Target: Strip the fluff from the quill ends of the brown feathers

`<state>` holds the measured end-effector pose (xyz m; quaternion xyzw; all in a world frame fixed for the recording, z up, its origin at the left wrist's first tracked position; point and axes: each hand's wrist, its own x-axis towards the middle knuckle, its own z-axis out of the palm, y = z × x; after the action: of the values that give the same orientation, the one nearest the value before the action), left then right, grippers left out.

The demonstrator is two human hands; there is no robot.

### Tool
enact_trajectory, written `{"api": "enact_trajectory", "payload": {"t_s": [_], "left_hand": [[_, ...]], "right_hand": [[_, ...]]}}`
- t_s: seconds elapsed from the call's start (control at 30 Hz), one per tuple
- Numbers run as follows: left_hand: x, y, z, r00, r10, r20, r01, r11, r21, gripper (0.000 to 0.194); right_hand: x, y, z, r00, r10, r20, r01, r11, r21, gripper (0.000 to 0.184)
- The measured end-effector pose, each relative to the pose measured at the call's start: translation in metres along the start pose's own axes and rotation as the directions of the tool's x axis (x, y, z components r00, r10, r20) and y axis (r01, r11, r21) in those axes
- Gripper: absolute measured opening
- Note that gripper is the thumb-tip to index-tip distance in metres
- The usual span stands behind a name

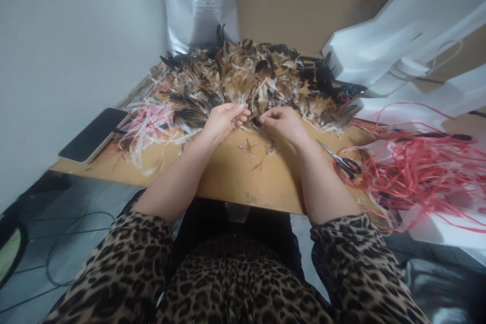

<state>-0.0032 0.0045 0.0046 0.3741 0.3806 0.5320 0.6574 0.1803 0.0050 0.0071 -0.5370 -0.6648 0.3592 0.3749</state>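
- A tan bench [243, 182] sits against the wall, a white PPGZ bag [201, 17] standing at the back!
- Centre stage, the brown-and-black feather pile [243, 73] sprawls just beyond both hands.
- The left hand [220, 124] works at its near edge, fingers curled in close; whether they grip a feather, one cannot tell.
- Beside it, the right hand [284, 124] has thumb and forefinger drawn together by dark feathers; its hold is unclear too.
- Technique matters here: a light pinch near the quill, both hands close together, should spare the soft barbs.
- Flanking them, scissors [329, 150] and red strands [413, 172] right, a phone [93, 134] and pink-and-white strands [150, 121] left; loose strands could snag feathers.
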Motion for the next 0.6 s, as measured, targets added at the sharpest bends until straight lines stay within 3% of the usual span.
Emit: {"api": "enact_trajectory", "payload": {"t_s": [0.13, 0.27, 0.43, 0.6], "left_hand": [[0.003, 0.001, -0.004, 1.000, 0.018, -0.011, -0.018, 0.999, -0.027, 0.011], [0.002, 0.001, -0.004, 1.000, 0.003, -0.005, -0.003, 1.000, -0.029, 0.010], [0.001, 0.001, -0.002, 0.999, -0.045, -0.017, 0.045, 0.999, -0.024, 0.010], [0.001, 0.002, -0.003, 0.998, -0.055, -0.011, 0.055, 0.998, -0.015, 0.010]], "right_hand": [[0.001, 0.006, -0.003, 0.993, -0.090, 0.072, 0.112, 0.895, -0.431, 0.014], [-0.001, 0.001, 0.006, 0.993, -0.075, 0.096, 0.120, 0.737, -0.665, 0.018], [-0.002, -0.002, 0.014, 0.994, -0.004, 0.112, 0.089, 0.628, -0.773, 0.019], [-0.003, -0.003, 0.007, 0.991, -0.101, 0.082, 0.130, 0.700, -0.703, 0.017]]}}
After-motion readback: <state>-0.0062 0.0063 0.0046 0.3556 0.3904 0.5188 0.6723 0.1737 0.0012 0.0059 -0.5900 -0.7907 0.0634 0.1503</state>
